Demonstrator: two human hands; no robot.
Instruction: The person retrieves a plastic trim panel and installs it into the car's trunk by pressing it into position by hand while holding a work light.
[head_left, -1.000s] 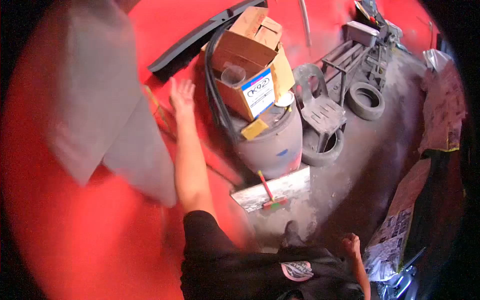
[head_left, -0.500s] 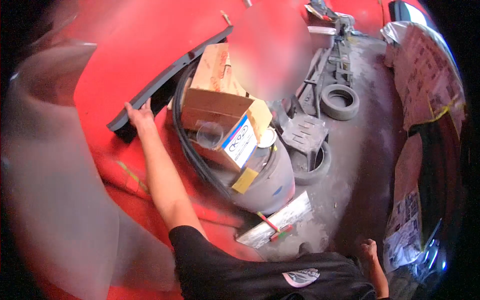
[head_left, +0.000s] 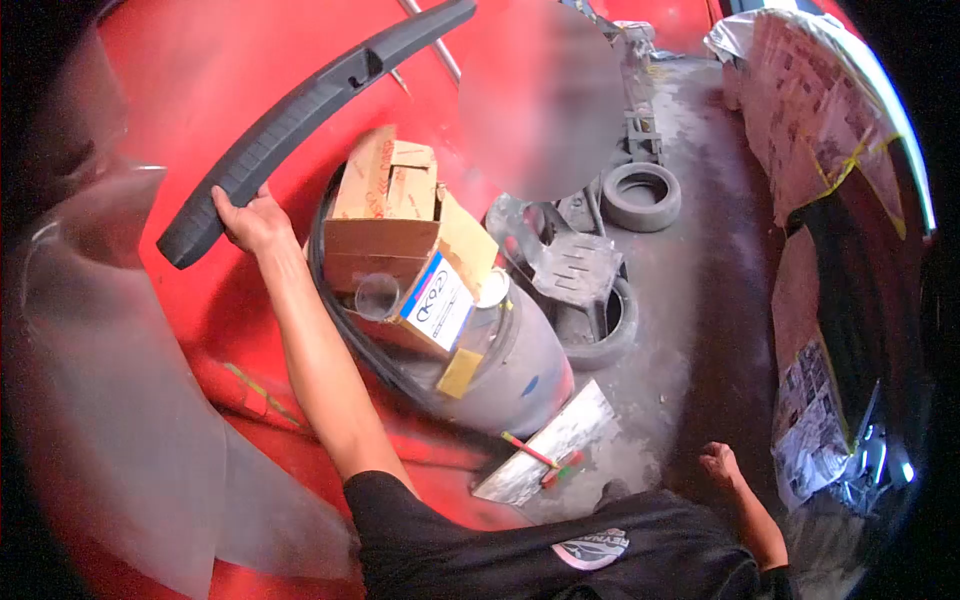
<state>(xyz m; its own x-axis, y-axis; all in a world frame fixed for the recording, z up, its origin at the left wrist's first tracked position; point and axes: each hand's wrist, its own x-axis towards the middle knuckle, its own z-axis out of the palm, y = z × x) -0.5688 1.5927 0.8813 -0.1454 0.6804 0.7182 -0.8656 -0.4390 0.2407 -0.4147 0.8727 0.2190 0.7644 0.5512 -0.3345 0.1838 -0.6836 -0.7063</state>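
My left hand (head_left: pixel 252 220) grips the lower end of a long, curved black plastic trim piece (head_left: pixel 300 112), thumb on its face and the other fingers partly hidden behind it. The piece slants up to the right in front of a red surface (head_left: pixel 240 60). Lower right, my right hand (head_left: pixel 718 460) hangs beside my body with its fingers curled; whether anything is inside cannot be made out. Right of my left forearm, an open cardboard box (head_left: pixel 375 240) and a yellow block (head_left: pixel 459 373) rest on a grey drum (head_left: pixel 510 385).
Black hoses (head_left: pixel 330 320) curve beside the drum. A plastic chair (head_left: pixel 575 268) and tires (head_left: pixel 641 197) stand on the floor beyond. A white board (head_left: pixel 540 450) and a red-handled brush (head_left: pixel 530 451) lie below the drum. Paper-masked panels (head_left: pixel 815 110) line the right side.
My left hand has gone from open and empty to gripping the black trim piece. That piece is now raised and turned, showing its broad face. The view has shifted, moving the box and drum left and down.
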